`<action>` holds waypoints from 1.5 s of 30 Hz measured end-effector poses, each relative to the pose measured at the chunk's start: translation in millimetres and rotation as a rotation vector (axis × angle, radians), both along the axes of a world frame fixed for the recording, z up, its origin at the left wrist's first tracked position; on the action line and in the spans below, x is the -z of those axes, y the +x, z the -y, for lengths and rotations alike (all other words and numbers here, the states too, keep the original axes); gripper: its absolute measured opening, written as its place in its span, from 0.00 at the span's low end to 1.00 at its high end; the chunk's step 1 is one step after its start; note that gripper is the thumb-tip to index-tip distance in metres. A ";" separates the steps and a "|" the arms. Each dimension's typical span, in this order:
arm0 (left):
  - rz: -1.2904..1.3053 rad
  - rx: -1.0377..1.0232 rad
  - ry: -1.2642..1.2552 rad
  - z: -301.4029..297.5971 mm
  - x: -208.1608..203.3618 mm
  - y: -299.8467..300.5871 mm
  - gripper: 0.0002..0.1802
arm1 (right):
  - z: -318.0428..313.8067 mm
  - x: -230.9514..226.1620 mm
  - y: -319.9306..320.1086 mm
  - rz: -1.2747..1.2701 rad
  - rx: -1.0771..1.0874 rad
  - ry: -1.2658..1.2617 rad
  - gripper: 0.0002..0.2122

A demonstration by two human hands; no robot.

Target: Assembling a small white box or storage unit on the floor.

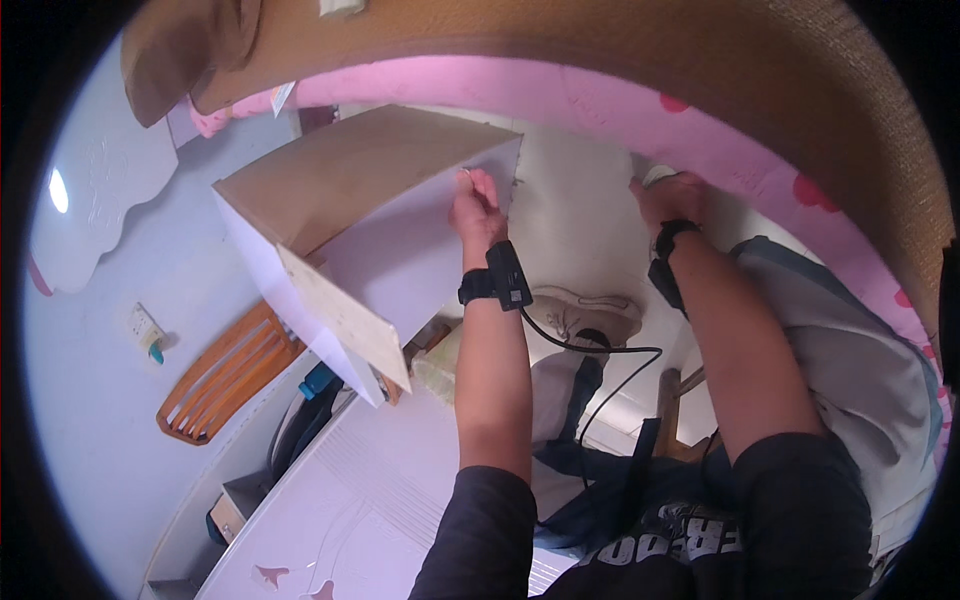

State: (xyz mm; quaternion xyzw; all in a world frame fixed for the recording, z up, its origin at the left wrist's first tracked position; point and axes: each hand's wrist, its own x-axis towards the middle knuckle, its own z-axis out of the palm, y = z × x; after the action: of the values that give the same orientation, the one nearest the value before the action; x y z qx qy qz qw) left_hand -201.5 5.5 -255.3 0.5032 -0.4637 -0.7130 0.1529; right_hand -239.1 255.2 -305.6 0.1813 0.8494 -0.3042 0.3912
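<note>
My left hand (478, 212) is raised in front of the white inner side of a large open cardboard box (370, 160). Its thumb and fingers are pinched together, and whatever small bit they hold is too tiny to make out. The box is brown on one face and white on others, with a flap (342, 312) sticking out toward the lower right. Farther right, below the pink bed edge, my right hand (672, 200) is closed around a pale rounded thing (659, 174), mostly hidden by the fingers. Both wrists wear black straps; a cable runs from the left one.
A pink padded edge (560, 88) and a brown woven mat (640, 40) curve along the top and right. A white patterned tabletop (350, 480) lies at lower left, near a wooden slatted chair back (230, 375). My shoe (590, 312) rests on the pale floor.
</note>
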 end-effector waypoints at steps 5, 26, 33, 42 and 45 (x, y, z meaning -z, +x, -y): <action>0.199 -0.210 0.073 -35.8 20.6 -23.7 0.09 | 0.1 113.4 8.0 0.336 -0.011 0.284 0.34; -0.075 -0.381 0.236 -4.3 -6.5 6.0 0.10 | 4.4 -18.2 -5.3 -0.043 -0.108 0.118 0.38; -0.152 -0.107 -0.059 -55.3 -108.7 10.0 0.10 | -2.4 -12.7 1.3 -0.022 -0.052 0.130 0.39; -0.192 -0.086 -0.045 -19.3 -106.5 7.2 0.08 | 2.9 5.5 -0.9 0.095 -0.034 0.223 0.36; -0.085 -0.012 0.016 -6.3 -75.6 6.1 0.09 | 11.6 -17.6 -6.1 0.085 -0.088 0.168 0.38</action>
State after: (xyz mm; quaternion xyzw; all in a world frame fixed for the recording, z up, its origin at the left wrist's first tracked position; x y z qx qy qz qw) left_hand -195.4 11.7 -179.7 0.4765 -0.4480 -0.7365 0.1726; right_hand -245.2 243.5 -288.0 0.1887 0.8616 -0.2066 0.4234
